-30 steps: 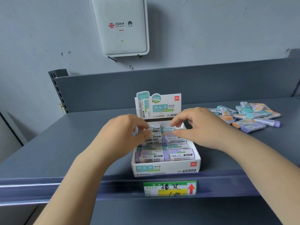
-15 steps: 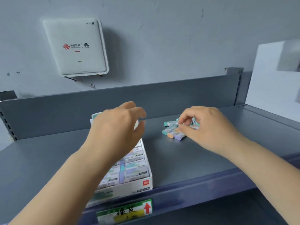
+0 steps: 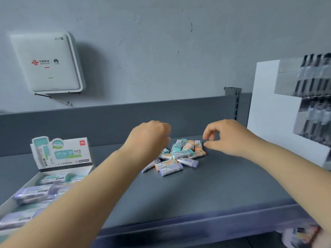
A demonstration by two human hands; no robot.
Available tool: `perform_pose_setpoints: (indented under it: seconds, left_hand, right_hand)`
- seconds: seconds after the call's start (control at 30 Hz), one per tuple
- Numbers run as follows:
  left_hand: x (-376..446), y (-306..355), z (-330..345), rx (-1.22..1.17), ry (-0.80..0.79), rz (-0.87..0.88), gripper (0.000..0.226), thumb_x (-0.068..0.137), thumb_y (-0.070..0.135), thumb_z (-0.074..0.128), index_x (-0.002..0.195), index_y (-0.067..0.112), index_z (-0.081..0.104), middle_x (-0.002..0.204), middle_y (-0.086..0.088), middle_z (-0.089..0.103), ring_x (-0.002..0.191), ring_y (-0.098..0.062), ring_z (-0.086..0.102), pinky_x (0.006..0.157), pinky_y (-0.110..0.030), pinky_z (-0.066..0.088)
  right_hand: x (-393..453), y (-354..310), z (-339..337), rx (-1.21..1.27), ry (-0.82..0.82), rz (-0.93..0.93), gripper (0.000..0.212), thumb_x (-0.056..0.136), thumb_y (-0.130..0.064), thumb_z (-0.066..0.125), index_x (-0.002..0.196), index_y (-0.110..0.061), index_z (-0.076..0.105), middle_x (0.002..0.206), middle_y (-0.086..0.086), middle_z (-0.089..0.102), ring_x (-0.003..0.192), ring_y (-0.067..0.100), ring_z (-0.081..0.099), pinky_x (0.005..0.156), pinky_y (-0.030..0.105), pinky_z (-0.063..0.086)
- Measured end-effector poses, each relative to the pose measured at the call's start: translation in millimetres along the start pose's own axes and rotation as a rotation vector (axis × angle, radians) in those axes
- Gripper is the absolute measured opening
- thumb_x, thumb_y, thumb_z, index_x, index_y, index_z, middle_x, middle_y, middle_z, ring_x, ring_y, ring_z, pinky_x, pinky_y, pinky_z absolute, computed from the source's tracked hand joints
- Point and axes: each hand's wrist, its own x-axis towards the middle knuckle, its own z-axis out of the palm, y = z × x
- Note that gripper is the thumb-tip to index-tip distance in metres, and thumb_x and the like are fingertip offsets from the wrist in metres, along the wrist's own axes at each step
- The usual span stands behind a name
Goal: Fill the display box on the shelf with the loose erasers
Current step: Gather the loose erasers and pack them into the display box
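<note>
A pile of loose erasers (image 3: 180,155) in teal, orange and purple sleeves lies on the grey shelf (image 3: 206,187) near its back wall. My left hand (image 3: 148,136) hovers over the pile's left side, fingers curled downward, and I cannot see whether it holds anything. My right hand (image 3: 227,136) sits just right of the pile, thumb and fingers apart, empty. The white display box (image 3: 23,187) stands at the far left with its printed header card upright; rows of wrapped erasers lie in it, partly hidden by my left forearm.
A white wall-mounted router (image 3: 47,63) hangs at the upper left. A white panel (image 3: 268,111) with blurred product packs borders the shelf on the right. The shelf's front lip (image 3: 197,224) runs along the bottom. Something blurred and pale shows at the bottom right.
The view swung right. Both hands left the display box and moved to the loose pile; the left hand travelled from the box to the pile's left side.
</note>
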Motion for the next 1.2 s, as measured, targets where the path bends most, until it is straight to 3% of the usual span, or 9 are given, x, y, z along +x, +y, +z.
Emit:
perform_pose_setpoints:
  seconds: [0.13,0.23,0.37,0.47,0.67,0.9,1.03,1.2]
  left_hand:
    - [26,22,20,0.126,-0.104,-0.015,0.017,0.092,0.019,0.043,0.095,0.011,0.058,0.086,-0.008,0.059,0.069,-0.027,0.046,0.055,-0.028,0.034]
    - [43,29,36,0.153,-0.15,-0.02,0.022,0.092,0.029,0.045,0.097,0.013,0.059,0.091,-0.006,0.063,0.075,-0.028,0.054,0.061,-0.029,0.038]
    - [63,32,54,0.001,-0.191,-0.063,0.029,0.088,0.045,0.051,0.103,0.023,0.06,0.1,0.005,0.064,0.078,-0.018,0.052,0.066,-0.027,0.04]
    - [74,34,62,-0.094,-0.237,-0.096,0.033,0.083,0.052,0.055,0.102,0.026,0.062,0.098,0.009,0.064,0.08,-0.014,0.054,0.069,-0.027,0.043]
    - [86,35,66,-0.2,-0.35,-0.126,0.025,0.076,0.043,0.064,0.098,0.03,0.066,0.095,0.012,0.062,0.081,-0.01,0.054,0.061,-0.023,0.04]
    - [90,43,69,-0.237,-0.402,-0.124,0.025,0.077,0.037,0.065,0.098,0.025,0.069,0.09,0.009,0.059,0.082,-0.013,0.055,0.071,-0.029,0.046]
    - [90,46,69,-0.309,-0.38,-0.129,0.021,0.073,0.032,0.069,0.092,0.02,0.07,0.092,0.004,0.066,0.075,-0.013,0.055,0.069,-0.03,0.047]
    - [86,45,56,-0.364,-0.281,-0.147,0.02,0.072,0.032,0.072,0.082,0.018,0.063,0.088,0.0,0.067,0.07,-0.014,0.056,0.065,-0.03,0.046]
  right_hand:
    - [20,36,0,-0.015,-0.095,-0.047,0.007,0.079,-0.022,0.063,0.084,-0.027,0.062,0.088,-0.007,0.064,0.063,0.0,0.047,0.056,0.02,0.035]
    - [37,55,5,-0.056,-0.181,-0.088,0.016,0.081,-0.023,0.06,0.097,-0.026,0.062,0.1,-0.007,0.061,0.08,0.006,0.052,0.066,0.024,0.043]
    - [59,66,17,-0.129,-0.275,-0.173,0.027,0.084,-0.025,0.059,0.111,-0.026,0.058,0.116,-0.007,0.055,0.105,0.014,0.051,0.086,0.036,0.047]
    - [69,67,24,-0.14,-0.321,-0.234,0.032,0.085,-0.025,0.058,0.116,-0.026,0.055,0.123,-0.006,0.051,0.113,0.017,0.049,0.09,0.041,0.047]
    - [72,73,43,-0.176,-0.402,-0.296,0.033,0.088,-0.025,0.051,0.12,-0.018,0.05,0.123,-0.003,0.048,0.102,0.021,0.051,0.081,0.037,0.047]
    - [69,79,36,-0.248,-0.363,-0.307,0.021,0.088,-0.033,0.051,0.106,-0.022,0.052,0.109,-0.006,0.053,0.088,0.015,0.044,0.069,0.03,0.036]
    - [67,81,31,-0.246,-0.408,-0.284,0.024,0.087,-0.032,0.053,0.108,-0.022,0.056,0.099,-0.007,0.053,0.089,0.015,0.047,0.073,0.031,0.041]
    - [58,81,28,-0.256,-0.404,-0.223,0.025,0.084,-0.037,0.057,0.101,-0.019,0.056,0.088,-0.006,0.048,0.087,0.018,0.049,0.061,0.029,0.037]
